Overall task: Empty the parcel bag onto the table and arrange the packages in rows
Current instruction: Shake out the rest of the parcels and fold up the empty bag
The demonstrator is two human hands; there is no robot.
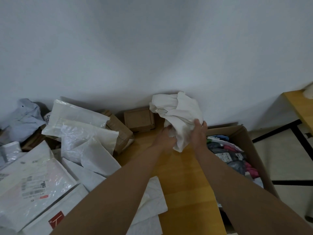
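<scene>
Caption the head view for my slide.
Both hands bunch the emptied white bag above the table beside unsorted parcels.

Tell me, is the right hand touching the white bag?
Touching. The head view shows the right hand with its fingers curled over the crumpled white bag, no gap between them.

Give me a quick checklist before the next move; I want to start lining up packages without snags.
1. Both hands free: not ok; left hand and right hand grip the crumpled white bag.
2. Bag emptied: cannot tell.
3. Packages out on table: ok; white mailers lie left.
4. Packages in rows: not ok; they overlap in a heap.
5. Bare tabletop for rows: ok, in the middle.
</scene>
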